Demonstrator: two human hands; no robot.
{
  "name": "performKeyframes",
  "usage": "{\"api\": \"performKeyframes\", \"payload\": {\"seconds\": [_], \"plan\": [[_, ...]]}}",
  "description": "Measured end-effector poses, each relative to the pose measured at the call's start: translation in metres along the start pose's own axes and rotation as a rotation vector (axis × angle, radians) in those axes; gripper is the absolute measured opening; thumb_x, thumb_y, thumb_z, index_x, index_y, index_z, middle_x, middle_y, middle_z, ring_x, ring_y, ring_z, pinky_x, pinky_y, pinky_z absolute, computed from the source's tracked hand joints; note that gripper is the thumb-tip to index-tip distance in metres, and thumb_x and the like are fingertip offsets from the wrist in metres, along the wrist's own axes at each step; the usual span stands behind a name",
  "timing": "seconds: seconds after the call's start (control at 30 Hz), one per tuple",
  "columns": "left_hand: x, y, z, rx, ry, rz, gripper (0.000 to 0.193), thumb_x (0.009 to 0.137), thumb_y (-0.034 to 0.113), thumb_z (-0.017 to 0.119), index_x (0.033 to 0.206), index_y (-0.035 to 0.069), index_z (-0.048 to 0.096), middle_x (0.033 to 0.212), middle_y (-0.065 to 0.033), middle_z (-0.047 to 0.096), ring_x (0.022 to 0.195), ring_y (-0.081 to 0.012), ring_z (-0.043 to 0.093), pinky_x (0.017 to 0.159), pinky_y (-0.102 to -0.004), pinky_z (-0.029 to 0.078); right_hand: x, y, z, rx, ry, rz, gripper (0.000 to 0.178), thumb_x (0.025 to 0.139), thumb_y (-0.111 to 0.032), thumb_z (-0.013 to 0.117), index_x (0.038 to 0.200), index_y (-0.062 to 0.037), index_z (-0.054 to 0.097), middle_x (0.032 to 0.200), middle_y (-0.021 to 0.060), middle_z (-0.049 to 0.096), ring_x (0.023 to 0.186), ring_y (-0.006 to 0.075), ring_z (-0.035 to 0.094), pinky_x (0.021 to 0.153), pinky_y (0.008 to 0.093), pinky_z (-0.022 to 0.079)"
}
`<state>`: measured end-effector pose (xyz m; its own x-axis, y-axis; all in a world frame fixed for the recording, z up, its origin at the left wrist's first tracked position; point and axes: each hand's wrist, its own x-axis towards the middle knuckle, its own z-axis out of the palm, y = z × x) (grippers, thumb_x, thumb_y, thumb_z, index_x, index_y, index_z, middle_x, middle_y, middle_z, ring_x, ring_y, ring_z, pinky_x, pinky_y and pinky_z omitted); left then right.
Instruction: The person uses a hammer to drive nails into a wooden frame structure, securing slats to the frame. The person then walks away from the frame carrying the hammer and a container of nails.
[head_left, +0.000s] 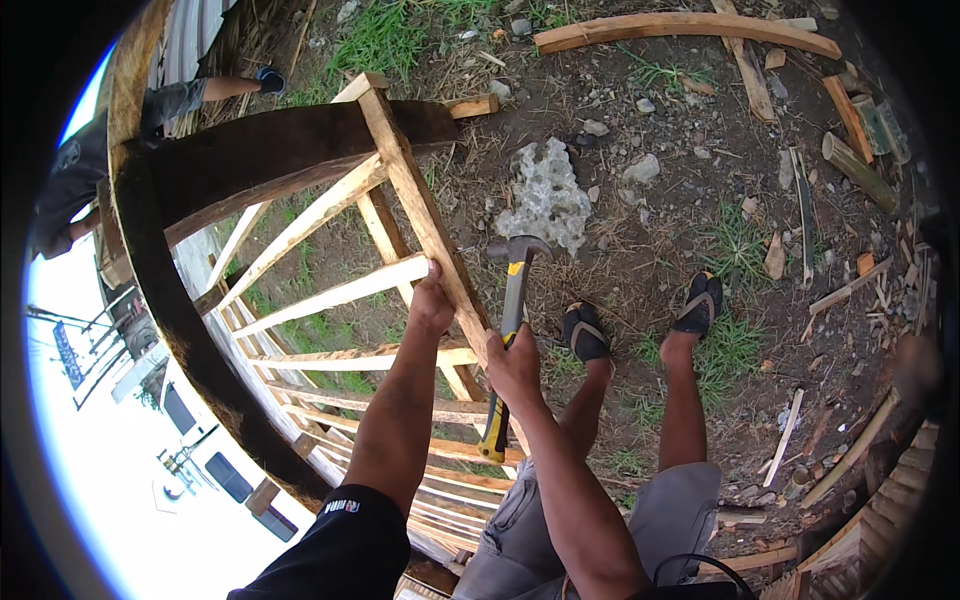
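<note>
A claw hammer (pixel 512 290) with a grey and yellow handle is in my right hand (pixel 513 362). Its head points away from me, and the fingers close round the handle just beside a long wooden beam (pixel 425 205). My left hand (pixel 432 305) is closed at the end of a pale wooden slat (pixel 345 290), where the slat meets that beam. The thumb presses near the joint; the other fingers are partly hidden. More wooden slats (pixel 370 402) run side by side below it, forming a frame.
A dark curved timber (pixel 300 145) crosses the frame at the upper left, with another person (pixel 85 175) beyond it. A flat pale rock (pixel 548 195) lies on the dirt ahead of my feet. Wood offcuts (pixel 690 32) and bamboo pieces (pixel 858 172) are scattered at the right.
</note>
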<state>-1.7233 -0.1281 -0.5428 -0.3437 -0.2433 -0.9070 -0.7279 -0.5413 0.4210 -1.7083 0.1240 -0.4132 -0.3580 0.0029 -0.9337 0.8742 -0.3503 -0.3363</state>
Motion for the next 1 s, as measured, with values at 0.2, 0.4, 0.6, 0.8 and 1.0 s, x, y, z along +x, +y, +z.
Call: {"api": "performKeyframes", "payload": {"seconds": [0.2, 0.4, 0.6, 0.8, 1.0], "plan": [[-0.005, -0.004, 0.010, -0.019, 0.019, 0.071, 0.042, 0.094, 0.041, 0.063, 0.123, 0.012, 0.058, 0.112, -0.0065, 0.067, 0.106, -0.0266, 0.062, 0.095, -0.0437, 0.047, -0.012, -0.052, -0.181, 0.321, 0.370, -0.422, 0.028, 0.095, -0.027, 0.066, 0.094, -0.0076, 0.046, 0.063, -0.0049, 0.039, 0.046, 0.0026, 0.038, 0.036, 0.0221, 0.034], [-0.006, -0.002, 0.013, -0.026, 0.073, 0.076, 0.038, 0.094, 0.041, 0.063, 0.119, 0.012, 0.061, 0.110, -0.0075, 0.069, 0.105, -0.0270, 0.062, 0.095, -0.0441, 0.047, 0.003, -0.043, -0.048, 0.544, 0.581, -0.354, 0.027, 0.092, -0.027, 0.062, 0.101, -0.0034, 0.055, 0.078, 0.0089, 0.053, 0.068, 0.0176, 0.052, 0.060, 0.0329, 0.046], [-0.010, 0.000, 0.015, -0.016, 0.017, 0.065, 0.033, 0.097, 0.037, 0.059, 0.120, 0.014, 0.061, 0.111, -0.0053, 0.069, 0.104, -0.0258, 0.064, 0.094, -0.0440, 0.049, -0.006, -0.031, -0.116, 0.027, 0.011, -0.106, 0.031, 0.100, -0.032, 0.051, 0.108, -0.0023, 0.050, 0.080, 0.0023, 0.053, 0.061, 0.0134, 0.047, 0.054, 0.0267, 0.044], [-0.007, -0.003, 0.017, -0.081, 0.120, 0.109, 0.038, 0.093, 0.038, 0.065, 0.119, 0.010, 0.061, 0.109, -0.0079, 0.069, 0.102, -0.0279, 0.064, 0.092, -0.0450, 0.049, 0.020, -0.075, -0.154, 0.651, 0.821, -0.719, 0.024, 0.103, -0.026, 0.042, 0.082, -0.0146, 0.044, 0.065, -0.0043, 0.045, 0.052, 0.0073, 0.042, 0.051, 0.0245, 0.042], [-0.013, 0.002, 0.021, -0.021, -0.004, 0.100, 0.032, 0.096, 0.038, 0.061, 0.118, 0.015, 0.063, 0.108, -0.0040, 0.070, 0.100, -0.0227, 0.065, 0.093, -0.0421, 0.050, 0.010, 0.012, -0.022, -0.111, -0.140, -0.225, 0.024, 0.089, -0.027, 0.064, 0.095, -0.0049, 0.058, 0.070, 0.0069, 0.063, 0.056, 0.0233, 0.062, 0.050, 0.0359, 0.052]]}}
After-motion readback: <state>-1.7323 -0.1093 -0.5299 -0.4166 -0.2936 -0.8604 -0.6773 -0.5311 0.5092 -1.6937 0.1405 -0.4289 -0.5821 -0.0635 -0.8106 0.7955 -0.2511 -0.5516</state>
